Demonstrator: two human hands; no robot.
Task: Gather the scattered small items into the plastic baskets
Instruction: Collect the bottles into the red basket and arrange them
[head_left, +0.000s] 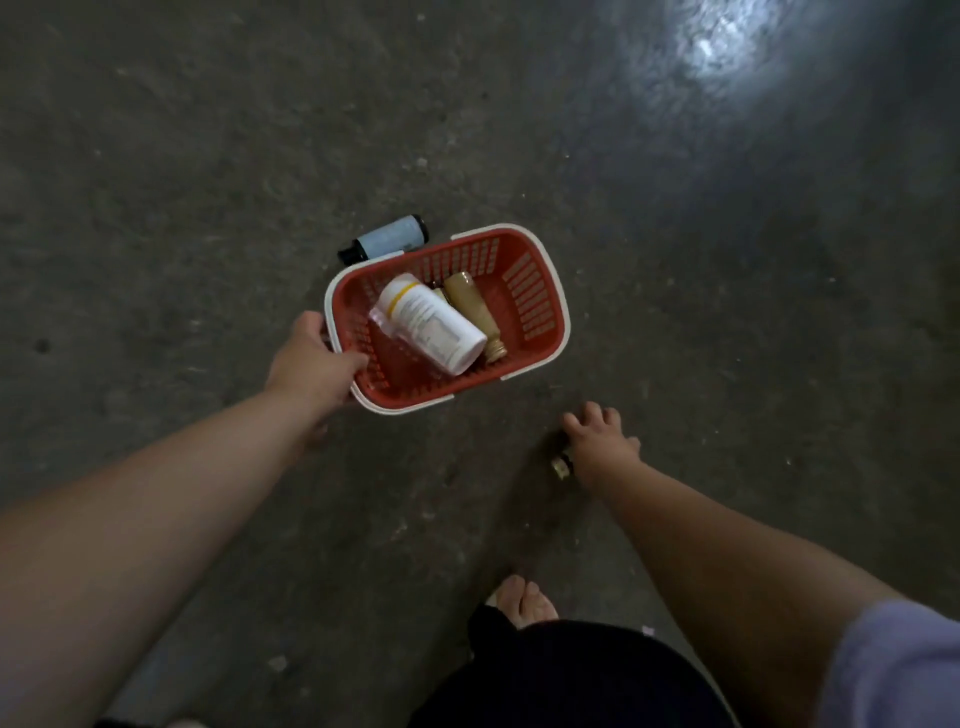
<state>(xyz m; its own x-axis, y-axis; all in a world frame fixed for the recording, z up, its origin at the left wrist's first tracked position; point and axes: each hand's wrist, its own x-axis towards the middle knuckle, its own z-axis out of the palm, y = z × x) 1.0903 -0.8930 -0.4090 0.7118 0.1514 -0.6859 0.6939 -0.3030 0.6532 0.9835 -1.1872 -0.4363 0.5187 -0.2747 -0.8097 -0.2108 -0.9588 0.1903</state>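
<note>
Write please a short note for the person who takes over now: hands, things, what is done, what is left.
Left hand grips the red basket at its near corner.
Right hand is down on a small item on the floor; grip unclear.
Done: white bottle and tan bottle lie in the basket.
To do: the small item and the blue bottle on the floor beyond the basket.

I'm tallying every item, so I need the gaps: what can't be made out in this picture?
- Small item, head view: the right hand covers most of it; its kind and the grip on it are unclear.
- White bottle label, head view: print too small and blurred.
- Blue-labelled bottle, head view: the red basket rim hides part of its near side.
</note>
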